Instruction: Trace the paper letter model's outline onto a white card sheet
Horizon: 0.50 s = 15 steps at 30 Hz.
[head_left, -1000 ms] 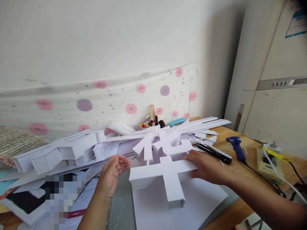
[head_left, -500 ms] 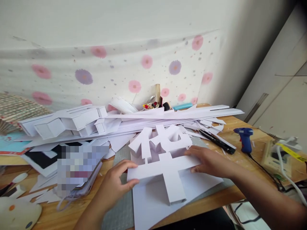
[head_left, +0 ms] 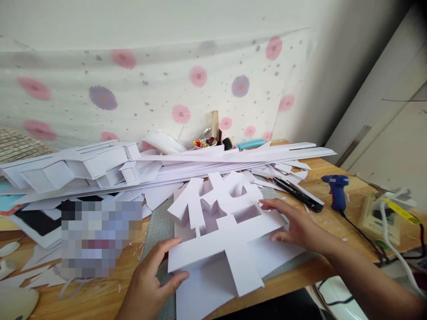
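A white three-dimensional paper character (head_left: pixel 210 246) with a cross-shaped front part lies over a white sheet (head_left: pixel 203 291) on a grey cutting mat (head_left: pixel 160 229). My left hand (head_left: pixel 155 278) grips the left end of its crossbar, thumb at the near side and fingers at the far side. At the crossbar's right end my right hand (head_left: pixel 292 224) holds it likewise between thumb and fingers. Behind the crossbar, the upper strokes stand with hollow gaps between their walls. The undersides of the strokes are hidden.
A blue glue gun (head_left: pixel 337 191) with a black cord stands on the right, beside a power strip (head_left: pixel 380 218). A black utility knife (head_left: pixel 298 194) lies nearer the character. Long white board strips (head_left: pixel 233 158) and a white paper model (head_left: pixel 83 164) are at the back.
The view has shifted, so most things sit further left. The character's cross part has come nearer to me, and more of the gap behind its right arm shows. Both hands stay at its ends.
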Motion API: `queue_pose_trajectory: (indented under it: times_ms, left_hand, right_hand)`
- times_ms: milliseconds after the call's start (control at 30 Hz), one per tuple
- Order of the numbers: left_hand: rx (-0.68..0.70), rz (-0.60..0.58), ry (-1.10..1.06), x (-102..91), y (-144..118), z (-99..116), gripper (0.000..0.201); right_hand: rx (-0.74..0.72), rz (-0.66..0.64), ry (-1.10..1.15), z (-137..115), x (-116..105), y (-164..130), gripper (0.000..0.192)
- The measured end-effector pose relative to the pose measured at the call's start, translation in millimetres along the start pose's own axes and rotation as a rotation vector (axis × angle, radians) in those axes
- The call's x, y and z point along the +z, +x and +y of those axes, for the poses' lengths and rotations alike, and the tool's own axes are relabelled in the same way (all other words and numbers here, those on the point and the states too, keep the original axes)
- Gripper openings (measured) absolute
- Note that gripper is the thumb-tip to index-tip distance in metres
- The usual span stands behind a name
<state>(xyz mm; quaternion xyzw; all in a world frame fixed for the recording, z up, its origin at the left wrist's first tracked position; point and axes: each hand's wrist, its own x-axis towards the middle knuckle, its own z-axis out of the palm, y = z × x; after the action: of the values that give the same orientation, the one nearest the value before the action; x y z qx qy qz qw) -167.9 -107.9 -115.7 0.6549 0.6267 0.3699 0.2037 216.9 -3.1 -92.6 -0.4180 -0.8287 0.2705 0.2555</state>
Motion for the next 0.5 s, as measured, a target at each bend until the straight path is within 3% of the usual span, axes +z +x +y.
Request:
queue_pose_trajectory:
  times_ms: [100,167,333,500]
  left_hand:
    - [-0.137,-0.054,-0.052,4.3,-11.6,-9.9,0.052]
    - [-0.149,-0.076,-0.049,7.2,-16.7,-11.4,0.05]
    - [-0.119,-0.074,0.054,14.1,-20.5,-1.4,0.049]
    - [-0.018,-0.011,0.098,20.1,-21.8,5.3,0.052]
  right_hand:
    - [0.095,0.057,0.072,21.5,7.3,-11.5,0.074]
    - [0.172,0.056,0.118,29.4,10.6,-14.4,0.067]
    - [0.308,0.112,0.223,35.2,13.2,-13.5,0.052]
    - [0.346,0.098,0.117,46.8,9.7,-15.3,0.052]
